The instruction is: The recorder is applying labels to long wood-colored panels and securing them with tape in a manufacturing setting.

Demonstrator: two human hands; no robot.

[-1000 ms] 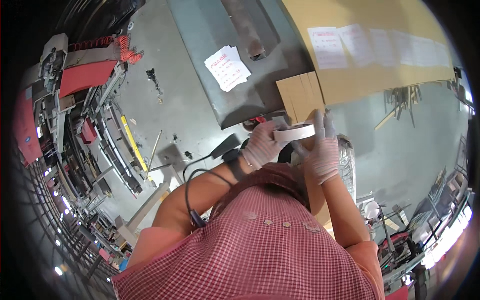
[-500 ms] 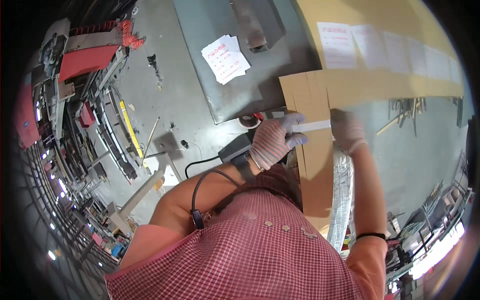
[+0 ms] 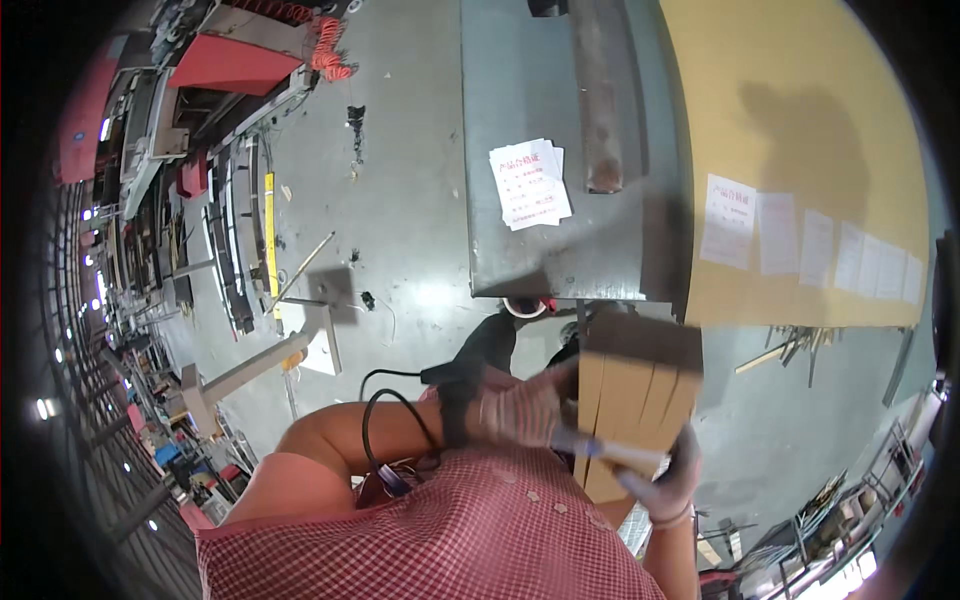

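Note:
A long brown cardboard bundle (image 3: 638, 395), made of several pieces side by side, stands in front of my body, its far end dark. Around it runs a white strip (image 3: 628, 454). My left hand (image 3: 522, 412), in a striped glove and blurred by motion, grips the bundle's left side, its blue-grey fingertip on the strip. At the right edge, my gloved right hand (image 3: 668, 482) closes on the bundle with fingers over its near face, beside the strip. The bundle's lower part is hidden by my apron.
Beyond the bundle is a dark metal table (image 3: 530, 260) with a stack of printed papers (image 3: 530, 186) and a rusty metal bar (image 3: 600, 110). On the right, a yellow board (image 3: 800, 120) carries a row of papers (image 3: 728, 222). Thin strips (image 3: 795, 345) show under it.
The bundle has been drawn nearer and tilted, so its far end shows. My right hand has come from its far side down to the right edge. The view has shifted.

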